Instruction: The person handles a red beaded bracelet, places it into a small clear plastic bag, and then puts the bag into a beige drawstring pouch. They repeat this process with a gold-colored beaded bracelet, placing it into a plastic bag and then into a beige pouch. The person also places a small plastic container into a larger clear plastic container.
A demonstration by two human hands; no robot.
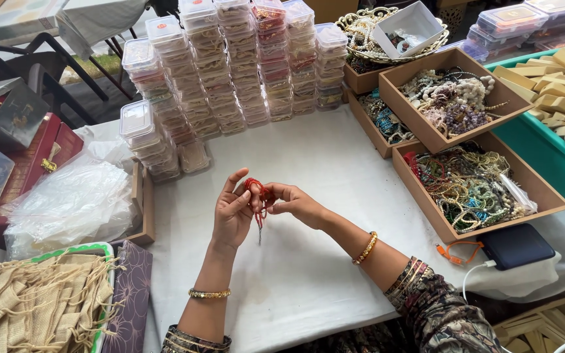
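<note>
- Fingertips of the left hand (232, 212) and right hand (293, 202) meet on a small red beaded bracelet with a dangling red thread tail (259, 194); both hands pinch it, while the left index and middle fingers stand spread upward.
- Held above the white cloth-covered table (308, 274), the bracelet hangs midway between the hands, its tail hanging free below them (whether a knot is tied cannot be told).
- Judging by the loose tail, the piece looks formed but not finished off, and it has not gone into any container.
- Stacks of small clear plastic lidded boxes (230, 72) stand at the far edge, each seeming to hold a folded item.
- Three open brown cardboard trays sit to the right: the nearest tray (544, 196) holds mixed coloured bead bracelets, the middle tray (426, 134) pale and purple beads, the far narrow tray (371, 127) blue-green ones.
- A teal plastic crate (531, 140) holds cream-coloured oblong boxes.
- A white open box on a gilt ornate tray (354, 26) sits beyond.
- Beige drawstring cloth pouches (34, 301) lie at the near left.
</note>
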